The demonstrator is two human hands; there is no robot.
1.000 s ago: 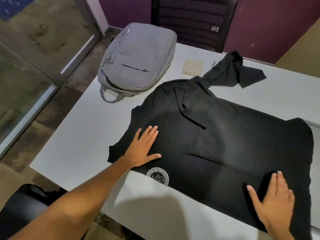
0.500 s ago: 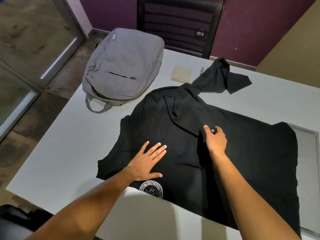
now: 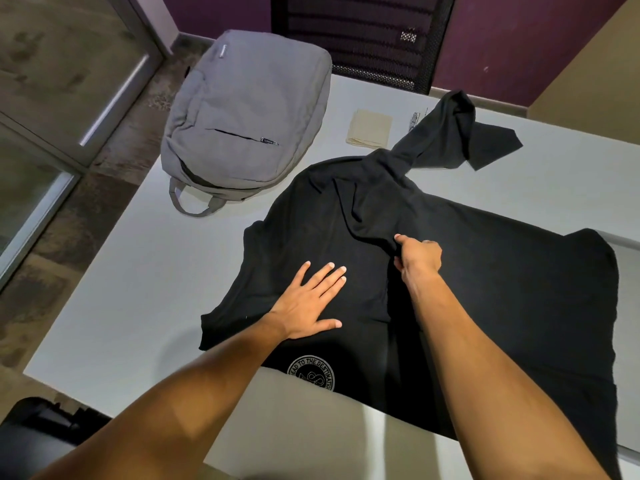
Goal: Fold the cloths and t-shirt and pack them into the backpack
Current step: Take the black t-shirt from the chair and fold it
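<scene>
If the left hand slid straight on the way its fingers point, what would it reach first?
Probably the right hand, which pinches a fold of the black t-shirt. The left hand lies flat on that shirt, fingers aimed up and right; depth is uncertain.

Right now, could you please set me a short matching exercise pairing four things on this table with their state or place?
Things:
1. left hand
2. right hand
3. backpack
4. beige cloth

States:
A. folded, lying between the backpack and the twisted sleeve
B. pinching a fold of the black t-shirt
C. lying at the table's far left corner
D. pressed flat on the t-shirt

Pairs: 1-D, 2-B, 3-C, 4-A
</scene>
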